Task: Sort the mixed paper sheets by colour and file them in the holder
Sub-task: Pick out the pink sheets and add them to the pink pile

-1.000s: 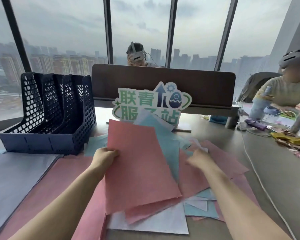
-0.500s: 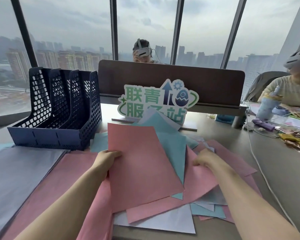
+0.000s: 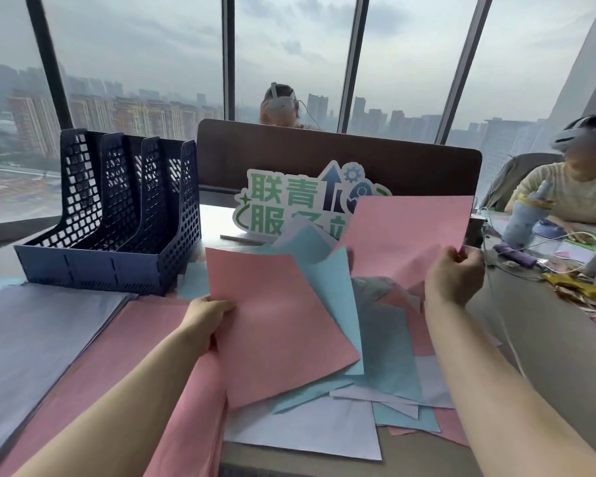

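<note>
My left hand [image 3: 205, 320] grips the left edge of a pink sheet [image 3: 279, 325], with a blue sheet [image 3: 338, 294] tucked behind it. My right hand [image 3: 453, 275] pinches the lower right corner of a second pink sheet [image 3: 406, 232] and holds it raised above the mixed pile [image 3: 386, 366] of pink, blue and lavender sheets. The dark blue mesh file holder [image 3: 117, 215] stands at the back left with its slots showing no paper. A sorted lavender stack [image 3: 31, 339] and a sorted pink stack [image 3: 117, 356] lie in front of it.
A green and white cut-out sign [image 3: 289, 201] stands behind the pile, against a brown desk divider [image 3: 324, 156]. At the right sit a person [image 3: 572, 191], a blue bottle [image 3: 523, 218], white cables [image 3: 503, 325] and craft scraps [image 3: 578, 290]. Another person sits behind the divider.
My right hand has pulled a pink sheet out of the pile and lifted it up to the right. The left hand keeps its hold on its pink sheet.
</note>
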{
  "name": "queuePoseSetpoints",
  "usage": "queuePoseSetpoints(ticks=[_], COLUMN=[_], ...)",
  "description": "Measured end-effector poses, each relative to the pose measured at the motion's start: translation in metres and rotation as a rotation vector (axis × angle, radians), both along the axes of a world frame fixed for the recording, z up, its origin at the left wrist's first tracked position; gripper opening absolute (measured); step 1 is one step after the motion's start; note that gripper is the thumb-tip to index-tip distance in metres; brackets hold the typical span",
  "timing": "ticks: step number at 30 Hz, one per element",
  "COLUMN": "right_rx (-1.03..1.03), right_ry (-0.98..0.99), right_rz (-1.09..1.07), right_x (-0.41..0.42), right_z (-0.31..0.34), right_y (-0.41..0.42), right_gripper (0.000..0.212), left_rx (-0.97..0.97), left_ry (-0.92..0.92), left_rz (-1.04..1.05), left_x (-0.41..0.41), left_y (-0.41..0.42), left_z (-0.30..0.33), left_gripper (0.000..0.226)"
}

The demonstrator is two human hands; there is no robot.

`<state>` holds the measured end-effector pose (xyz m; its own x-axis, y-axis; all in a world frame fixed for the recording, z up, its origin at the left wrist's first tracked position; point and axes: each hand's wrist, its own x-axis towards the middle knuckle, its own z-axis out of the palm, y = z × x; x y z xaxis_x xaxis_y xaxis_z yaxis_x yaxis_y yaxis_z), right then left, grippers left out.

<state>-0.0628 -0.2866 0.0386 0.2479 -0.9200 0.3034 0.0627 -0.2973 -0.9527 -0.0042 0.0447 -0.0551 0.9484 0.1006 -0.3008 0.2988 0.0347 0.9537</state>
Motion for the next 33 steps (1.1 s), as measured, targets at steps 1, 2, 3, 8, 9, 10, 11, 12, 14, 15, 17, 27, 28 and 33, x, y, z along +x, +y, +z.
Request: queuePoseSetpoints(ticks=[1, 2, 3, 8, 9, 10, 11, 12, 14, 15, 17, 27, 28, 33], right_rx=[0.05, 0.109, 0.175, 0.228, 0.195, 0.177, 0.142, 0.098, 0.024, 0.002, -0.02, -0.257, -0.268, -0.31], right_ry=[-0.045, -0.092, -0.14, 0.016, 0.095, 0.164, 0.246, 0.331, 0.478, 0.515, 0.593, 0.86, 0.923, 1.248], right_rz=[0.012, 0.05, 0.108, 0.378, 0.412, 0.454, 0.502, 0.542, 0.621, 0.663, 0.777, 0.503, 0.442, 0.392], right_x=[0.002, 0.004, 0.006, 0.023, 0.028, 0.027, 0.02, 0.014, 0.009, 0.007, 0.003, 0.008, 0.012, 0.01], right_z=[-0.001, -0.002, -0.006, -0.058, -0.07, -0.075, -0.074, -0.073, -0.077, -0.077, -0.076, -0.067, -0.073, -0.079], right_y=[0.006, 0.014, 0.021, 0.051, 0.059, 0.071, 0.085, 0.097, 0.112, 0.118, 0.128, 0.022, 0.0, -0.056], right_gripper=[0.025, 0.023, 0.022, 0.033, 0.033, 0.033, 0.031, 0.027, 0.018, 0.016, 0.017, 0.023, 0.033, 0.056], left_rx=[0.004, 0.002, -0.002, -0.05, -0.066, -0.087, -0.11, -0.139, -0.176, -0.185, -0.165, -0.091, -0.092, -0.039], left_ry=[0.001, -0.001, -0.003, 0.024, 0.032, 0.039, 0.049, 0.058, 0.067, 0.074, 0.088, -0.083, -0.104, -0.138], left_rz=[-0.004, -0.008, -0.009, 0.007, 0.005, 0.006, 0.017, 0.027, 0.034, 0.022, -0.028, -0.001, -0.023, -0.093], left_x=[-0.001, -0.003, -0.003, -0.002, -0.003, -0.003, -0.003, -0.002, 0.002, 0.003, 0.004, 0.006, 0.005, 0.011], left_y=[0.0, 0.0, 0.001, 0.001, 0.001, 0.002, 0.002, 0.003, 0.007, 0.009, 0.01, -0.006, -0.012, -0.034], left_z=[0.001, 0.003, 0.003, 0.004, 0.004, 0.005, 0.005, 0.004, 0.003, 0.002, 0.0, 0.008, 0.01, 0.006], left_gripper=[0.006, 0.006, 0.007, 0.013, 0.012, 0.012, 0.014, 0.021, 0.041, 0.05, 0.058, 0.023, 0.022, 0.022])
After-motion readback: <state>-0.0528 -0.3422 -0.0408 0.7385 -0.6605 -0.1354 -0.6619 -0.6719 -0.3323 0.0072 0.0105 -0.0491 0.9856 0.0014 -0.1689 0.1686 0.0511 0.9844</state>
